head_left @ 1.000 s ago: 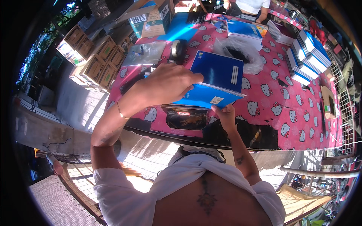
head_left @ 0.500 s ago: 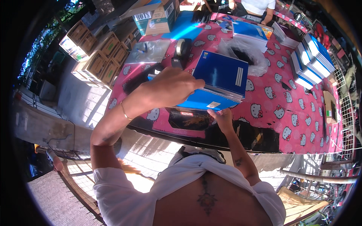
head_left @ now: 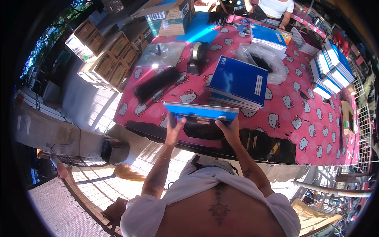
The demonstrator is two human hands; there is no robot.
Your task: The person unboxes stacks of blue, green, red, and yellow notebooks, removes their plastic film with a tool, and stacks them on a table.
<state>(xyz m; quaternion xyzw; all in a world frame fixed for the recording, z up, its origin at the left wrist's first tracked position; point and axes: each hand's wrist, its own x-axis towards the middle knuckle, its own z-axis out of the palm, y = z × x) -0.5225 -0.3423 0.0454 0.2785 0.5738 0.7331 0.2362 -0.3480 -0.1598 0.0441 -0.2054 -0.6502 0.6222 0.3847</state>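
Observation:
My left hand (head_left: pixel 174 128) and my right hand (head_left: pixel 229 129) grip the two ends of a thin stack of blue notebooks (head_left: pixel 200 111), held flat and edge-on above the near edge of the pink patterned table (head_left: pixel 316 134). Just beyond it lies a stack of blue notebooks (head_left: pixel 238 82) on the table. Under the held stack a dark tray or bag (head_left: pixel 203 130) shows at the table's edge.
A black tape dispenser (head_left: pixel 196 59), a black bundle (head_left: pixel 156 83), a silver sheet (head_left: pixel 162 54) and a clear plastic bag (head_left: pixel 264 61) lie on the table. More notebook stacks (head_left: pixel 329 73) stand at the right. Cardboard boxes (head_left: pixel 106 59) sit left. Another person (head_left: pixel 274 10) is at the far side.
My left hand has come down from the raised blue notebook, which now lies on the table stack. Both hands now hold a lower, flat stack at the near edge.

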